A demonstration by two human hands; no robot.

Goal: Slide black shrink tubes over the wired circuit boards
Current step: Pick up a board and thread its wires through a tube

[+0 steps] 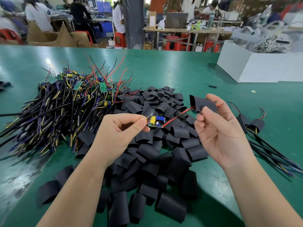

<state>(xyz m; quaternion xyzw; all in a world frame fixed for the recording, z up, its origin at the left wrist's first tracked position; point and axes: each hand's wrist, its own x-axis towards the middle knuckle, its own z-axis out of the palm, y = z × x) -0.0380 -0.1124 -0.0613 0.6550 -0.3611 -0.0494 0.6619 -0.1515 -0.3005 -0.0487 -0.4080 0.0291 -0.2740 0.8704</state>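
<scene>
My left hand [121,133] pinches the left end of a small green circuit board [156,122] with yellow and blue parts, held above the table. Its red and black wires [178,114] run right and pass through a black shrink tube [202,102], and the red tip pokes out of the tube's right end. My right hand [219,128] pinches that tube between thumb and forefinger. The tube sits on the wires, apart from the board. A large heap of loose black shrink tubes [152,153] lies under both hands.
A tangled pile of wired circuit boards [65,104] lies at the left on the green table [180,68]. Several boards with tubes on them [255,125] lie at the right. A white box [255,68] stands at the back right. People work at benches behind.
</scene>
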